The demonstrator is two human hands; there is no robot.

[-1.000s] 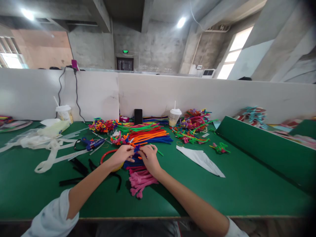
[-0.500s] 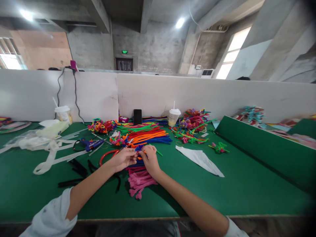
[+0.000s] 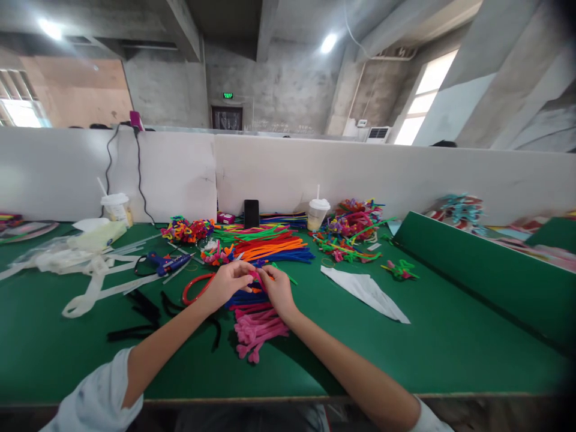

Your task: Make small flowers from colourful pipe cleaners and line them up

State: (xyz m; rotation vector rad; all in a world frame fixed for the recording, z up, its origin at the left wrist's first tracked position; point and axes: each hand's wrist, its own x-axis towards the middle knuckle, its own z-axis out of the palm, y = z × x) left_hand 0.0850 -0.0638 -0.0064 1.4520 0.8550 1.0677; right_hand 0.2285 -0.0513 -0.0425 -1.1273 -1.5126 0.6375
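My left hand point(image 3: 230, 284) and my right hand point(image 3: 279, 291) meet above the middle of the table, fingers of both pinched together. Between their fingertips is a pink pipe cleaner piece point(image 3: 256, 276), with a bit of blue-purple fuzz point(image 3: 260, 263) just beyond it. Its exact shape is partly hidden by the fingers. Beneath the hands lie blue pipe cleaners point(image 3: 240, 299) and a bundle of pink pipe cleaners point(image 3: 256, 331) with looped ends. Orange pipe cleaners point(image 3: 274, 247) spread out behind. A red looped handle point(image 3: 192, 290) shows beside my left wrist.
On the left are a blue glue gun point(image 3: 168, 263), black pipe cleaners point(image 3: 132, 332) and plastic wrap point(image 3: 54, 257). Behind stand a phone point(image 3: 251, 213) and a drink cup point(image 3: 318, 215). To the right are a white sheet point(image 3: 364, 293), finished-looking twisted pieces point(image 3: 351, 225) and a green divider point(image 3: 477, 276).
The blue-purple piece was at the fingertips before; now pink shows between them. My left hand has shifted slightly right and up, and its fingers have curled more.
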